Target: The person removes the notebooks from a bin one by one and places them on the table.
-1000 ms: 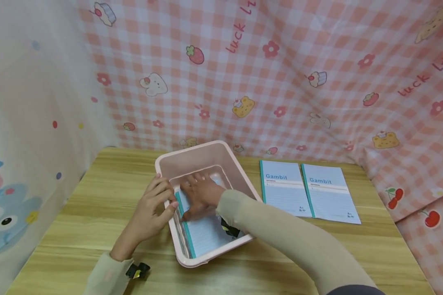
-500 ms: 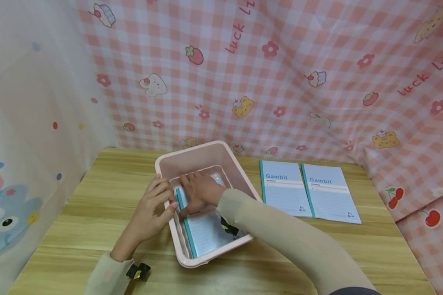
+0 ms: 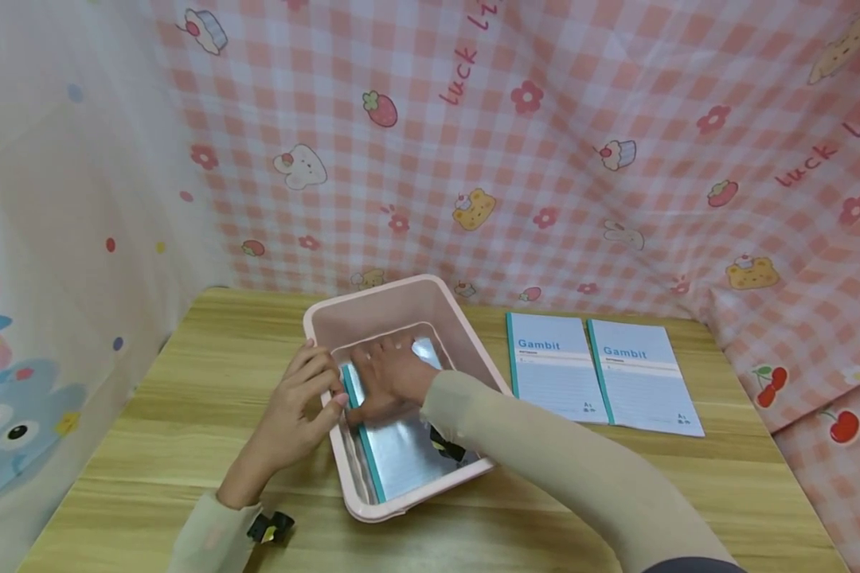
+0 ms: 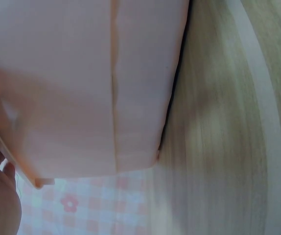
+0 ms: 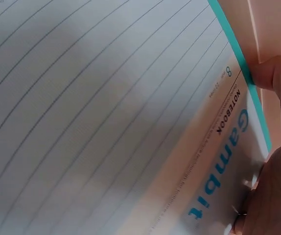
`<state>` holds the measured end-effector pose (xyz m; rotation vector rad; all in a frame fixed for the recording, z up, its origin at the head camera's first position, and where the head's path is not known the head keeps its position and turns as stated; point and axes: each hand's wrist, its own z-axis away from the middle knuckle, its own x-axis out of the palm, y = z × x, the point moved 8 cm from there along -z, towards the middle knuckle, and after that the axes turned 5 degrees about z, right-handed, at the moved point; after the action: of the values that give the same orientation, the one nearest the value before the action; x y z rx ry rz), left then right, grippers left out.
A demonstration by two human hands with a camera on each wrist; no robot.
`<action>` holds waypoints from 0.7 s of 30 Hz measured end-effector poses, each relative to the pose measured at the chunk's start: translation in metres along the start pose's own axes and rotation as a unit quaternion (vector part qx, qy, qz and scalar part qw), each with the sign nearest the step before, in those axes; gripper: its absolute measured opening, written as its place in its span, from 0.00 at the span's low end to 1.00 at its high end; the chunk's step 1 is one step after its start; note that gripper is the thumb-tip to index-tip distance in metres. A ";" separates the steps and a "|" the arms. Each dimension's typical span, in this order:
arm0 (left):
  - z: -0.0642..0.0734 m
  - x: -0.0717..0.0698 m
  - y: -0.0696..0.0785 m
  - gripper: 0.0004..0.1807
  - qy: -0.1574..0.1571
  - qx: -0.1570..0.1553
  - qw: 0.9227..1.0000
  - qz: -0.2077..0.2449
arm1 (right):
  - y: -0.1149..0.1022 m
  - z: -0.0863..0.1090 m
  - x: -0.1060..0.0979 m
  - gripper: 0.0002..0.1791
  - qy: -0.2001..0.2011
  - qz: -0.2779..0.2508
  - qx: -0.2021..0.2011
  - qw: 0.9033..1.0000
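Head view: my left grip (image 3: 297,404) holds the tub (image 3: 444,487) by its rim, presumably to steady it; right grip (image 3: 388,378), fingers spread, rests on the notebook (image 3: 401,458) inside, perhaps flattening it.

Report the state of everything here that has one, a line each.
Pink bin, upright, open-topped
Notebook in the bin, closed, cover up
Left table notebook, closed, flat
Right table notebook, closed, flat
Left hand, gripping the bin's rim
Right hand, spread over the bin's notebook
Checked cloth, hanging, creased
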<state>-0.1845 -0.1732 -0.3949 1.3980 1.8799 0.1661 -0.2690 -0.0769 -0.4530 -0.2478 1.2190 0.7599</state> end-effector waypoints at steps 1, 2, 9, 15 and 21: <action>0.000 0.000 0.001 0.06 0.001 0.002 1.000 0.001 | 0.001 0.000 -0.001 0.67 0.007 0.003 0.003 1.000; -0.001 0.000 0.001 0.06 0.001 0.004 1.000 0.003 | 0.002 0.000 -0.002 0.69 0.012 0.007 0.007 1.000; -0.001 0.000 0.001 0.06 0.002 0.005 1.000 0.007 | 0.011 -0.002 -0.007 0.65 0.037 -0.003 0.024 0.999; 0.000 0.001 -0.002 0.05 -0.006 -0.011 1.000 -0.002 | 0.012 -0.004 -0.014 0.53 0.051 -0.025 0.006 0.998; 0.000 0.001 -0.002 0.05 -0.009 -0.011 1.000 -0.006 | 0.015 0.000 -0.021 0.52 0.063 -0.029 0.013 0.998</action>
<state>-0.1861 -0.1729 -0.3970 1.3678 1.8663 0.1675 -0.2818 -0.0738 -0.4306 -0.3127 1.3333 0.6856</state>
